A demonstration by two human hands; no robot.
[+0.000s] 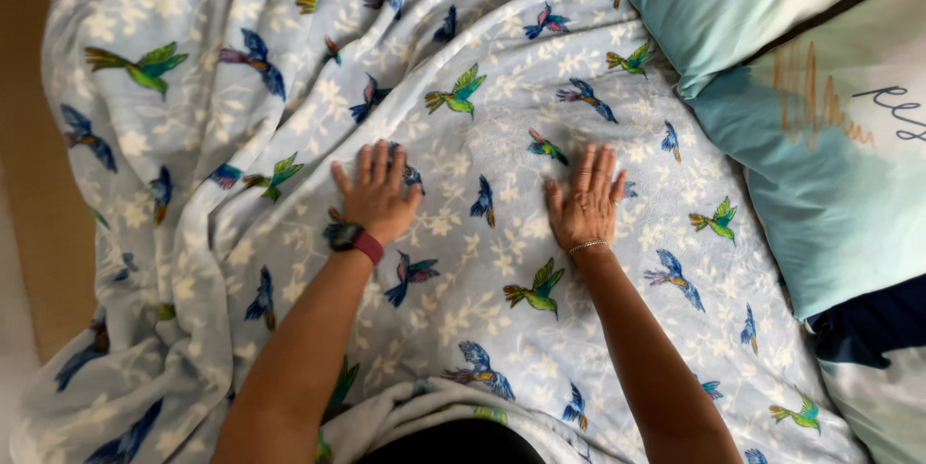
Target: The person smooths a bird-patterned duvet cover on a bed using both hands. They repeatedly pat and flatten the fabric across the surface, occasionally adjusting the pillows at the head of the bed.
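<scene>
Here the left hand (378,196) and right hand (585,204) lie flat, fingers spread and gripping nothing, on the soft pale-blue blanket printed with colourful birds (463,68). It runs under the fingertips toward twelve o'clock; teal pillows (820,184) sit at three o'clock.

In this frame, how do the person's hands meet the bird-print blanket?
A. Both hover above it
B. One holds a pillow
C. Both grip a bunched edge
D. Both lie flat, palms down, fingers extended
D: the left hand and the right hand lie flat, palms down, on the blanket, gripping nothing.
</scene>
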